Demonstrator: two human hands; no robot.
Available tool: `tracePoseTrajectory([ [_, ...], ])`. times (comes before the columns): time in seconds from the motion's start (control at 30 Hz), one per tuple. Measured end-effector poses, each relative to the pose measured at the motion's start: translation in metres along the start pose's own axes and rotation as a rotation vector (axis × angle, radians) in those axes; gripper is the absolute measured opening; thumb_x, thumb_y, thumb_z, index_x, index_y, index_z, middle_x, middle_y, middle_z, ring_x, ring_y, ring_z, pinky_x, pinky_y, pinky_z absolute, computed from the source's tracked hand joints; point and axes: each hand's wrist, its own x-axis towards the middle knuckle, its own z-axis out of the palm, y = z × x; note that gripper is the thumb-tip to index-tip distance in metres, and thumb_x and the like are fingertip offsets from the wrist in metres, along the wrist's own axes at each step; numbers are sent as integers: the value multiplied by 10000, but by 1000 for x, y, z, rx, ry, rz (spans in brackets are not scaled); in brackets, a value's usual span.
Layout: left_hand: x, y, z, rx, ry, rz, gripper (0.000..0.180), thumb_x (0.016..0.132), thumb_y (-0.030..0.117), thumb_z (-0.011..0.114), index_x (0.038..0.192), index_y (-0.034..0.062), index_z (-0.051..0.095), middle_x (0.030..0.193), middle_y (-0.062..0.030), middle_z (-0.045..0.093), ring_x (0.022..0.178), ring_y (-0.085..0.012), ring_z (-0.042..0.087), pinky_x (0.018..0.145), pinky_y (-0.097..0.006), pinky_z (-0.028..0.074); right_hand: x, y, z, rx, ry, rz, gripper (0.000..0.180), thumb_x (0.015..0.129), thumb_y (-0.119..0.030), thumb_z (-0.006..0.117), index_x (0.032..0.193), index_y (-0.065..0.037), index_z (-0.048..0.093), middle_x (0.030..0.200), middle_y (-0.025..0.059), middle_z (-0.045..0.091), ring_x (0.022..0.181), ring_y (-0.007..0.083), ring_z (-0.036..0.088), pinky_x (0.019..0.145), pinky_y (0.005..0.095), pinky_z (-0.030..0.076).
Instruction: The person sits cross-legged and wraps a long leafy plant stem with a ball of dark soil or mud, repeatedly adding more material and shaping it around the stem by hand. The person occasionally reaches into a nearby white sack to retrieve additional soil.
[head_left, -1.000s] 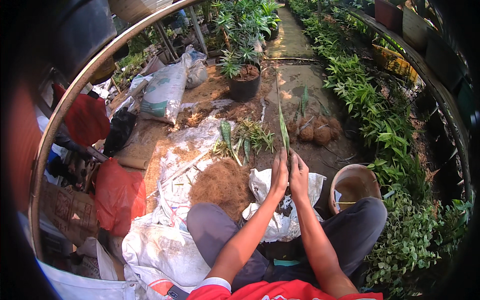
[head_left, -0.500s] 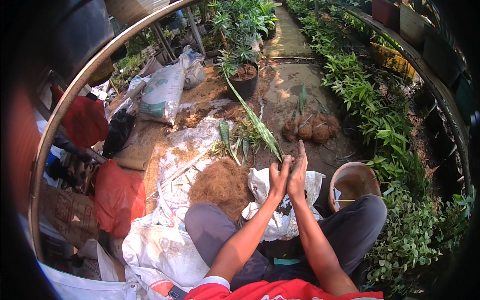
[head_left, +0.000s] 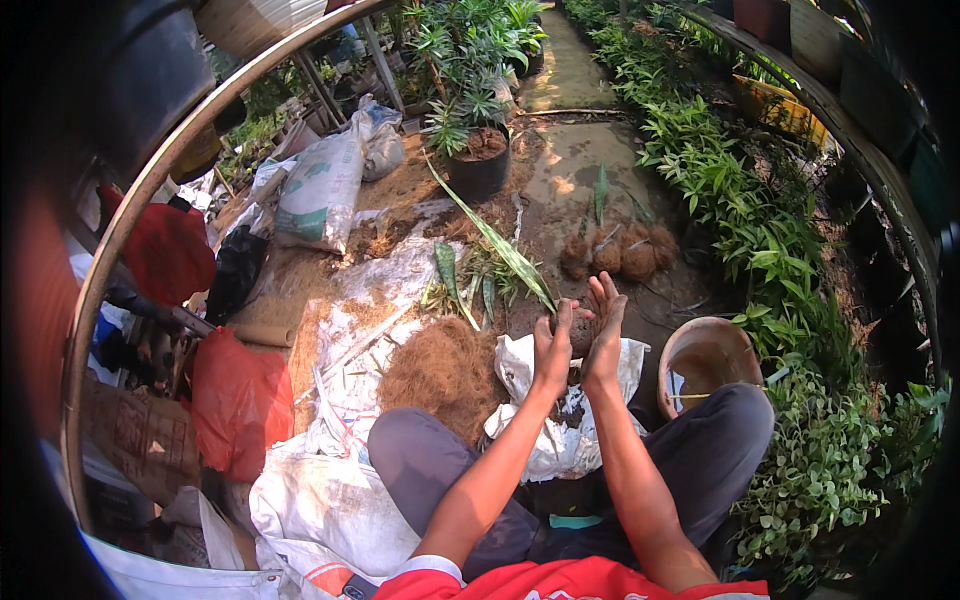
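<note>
My left hand is raised in front of me at the base of a long green mottled snake plant leaf. The leaf slants up and away to the left, its lower end hidden by my fingers. A dark brown, soil-like patch shows between my palms; whether it is a held clump or ground behind, I cannot tell. Facing the left, my right hand is open, fingers stretched and a little apart. Below both hands lies an open white sack with dark soil inside. Left of it sits a heap of brown coconut fibre.
Several fibre-wrapped balls with leaves stand ahead. A clay-coloured pot is by my right knee. More cut leaves lie left of centre. A red bag and a filled sack are left; green plants line the right.
My palms, pressed together before, have parted at the fingers. The right fingers have spread. The leaf's far tip has swung left and slightly down.
</note>
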Motion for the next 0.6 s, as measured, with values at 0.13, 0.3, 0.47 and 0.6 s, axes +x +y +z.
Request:
tracePoseTrajectory([
  [0.13, -4, 3, 2, 212, 8, 20, 439, 959, 411, 594, 1019, -22, 637, 909, -45, 628, 811, -83, 499, 732, -249, 419, -1, -6, 1, -9, 2, -6, 718, 1005, -606, 236, 1466, -71, 365, 1446, 104, 441, 1347, 194, 377, 1039, 332, 287],
  [0.3, 2, 1, 3, 155, 108, 63, 451, 973, 457, 556, 980, 15, 646, 892, -37, 616, 766, -93, 485, 727, -265, 402, -3, -9, 3, 122, 17, 43, 656, 1022, -554, 278, 1401, -41, 432, 1361, 114, 515, 1253, 190, 472, 1017, 323, 322],
  [0.47, 8, 18, 2, -82, 52, 49, 617, 1021, 548, 314, 983, 19, 629, 1048, -102, 672, 962, -169, 628, 908, -320, 481, 0, -3, 3, -4, -39, -1, 375, 1018, -300, 472, 1220, 9, 539, 1114, 116, 633, 1027, 158, 591, 930, 303, 434],
  [0.6, 12, 29, 3, -131, 47, 74, 622, 1014, 558, 308, 973, 11, 602, 977, -116, 686, 914, -184, 653, 864, -319, 515, 1, -4, 1, -216, -46, -41, 228, 969, -160, 575, 1086, 32, 608, 1018, 92, 650, 967, 149, 597, 891, 290, 456],
])
